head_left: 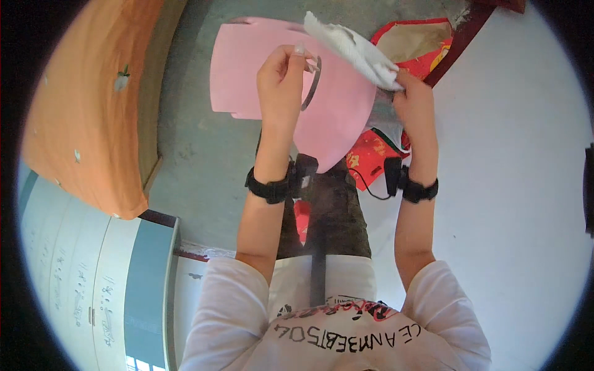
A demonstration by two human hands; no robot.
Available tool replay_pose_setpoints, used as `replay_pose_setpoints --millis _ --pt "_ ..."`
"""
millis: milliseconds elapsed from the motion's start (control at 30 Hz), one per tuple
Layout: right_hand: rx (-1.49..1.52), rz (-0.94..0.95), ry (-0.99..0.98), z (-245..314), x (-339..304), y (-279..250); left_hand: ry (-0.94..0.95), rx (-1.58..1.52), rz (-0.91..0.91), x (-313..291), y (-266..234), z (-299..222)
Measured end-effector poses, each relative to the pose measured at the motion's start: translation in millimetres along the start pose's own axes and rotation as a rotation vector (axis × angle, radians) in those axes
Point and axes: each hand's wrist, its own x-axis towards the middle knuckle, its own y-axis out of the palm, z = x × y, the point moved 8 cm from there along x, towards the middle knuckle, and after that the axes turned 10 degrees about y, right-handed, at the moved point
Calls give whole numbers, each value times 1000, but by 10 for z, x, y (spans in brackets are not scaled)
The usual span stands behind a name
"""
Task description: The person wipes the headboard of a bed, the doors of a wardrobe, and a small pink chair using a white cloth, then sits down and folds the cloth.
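My left hand (280, 77) is closed in a pinch above a pink plastic board-like surface (241, 68). A small pale bit shows at its fingertips, too small to name. Beside those fingers runs a dark curved strip (314, 86); I cannot tell whether it is a slot in the pink plastic or a separate band. My right hand (413, 102) grips one end of a white cloth (356, 49), which stretches up and left over the pink plastic. Dark straps with small black boxes are on both my wrists.
Red patterned bags (374, 151) lie beyond and below my right hand, one with a beige inside (411, 42). An orange cloth-covered piece of furniture (93, 105) stands at the left, above a pale cabinet (93, 297). A white wall (513, 185) borders the right side.
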Motion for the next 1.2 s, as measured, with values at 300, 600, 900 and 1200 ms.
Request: replay_pose_setpoints --millis 300,600,900,1200 --pt "129 14 -255 215 360 360 544 1129 382 137 835 77" --pt "78 516 -197 389 1105 1032 -217 597 628 957 141 1634" --pt "107 593 -121 -177 877 863 100 538 692 585 826 974" --pt "162 280 -45 -514 -230 658 312 1077 1422 -1 1633 647"
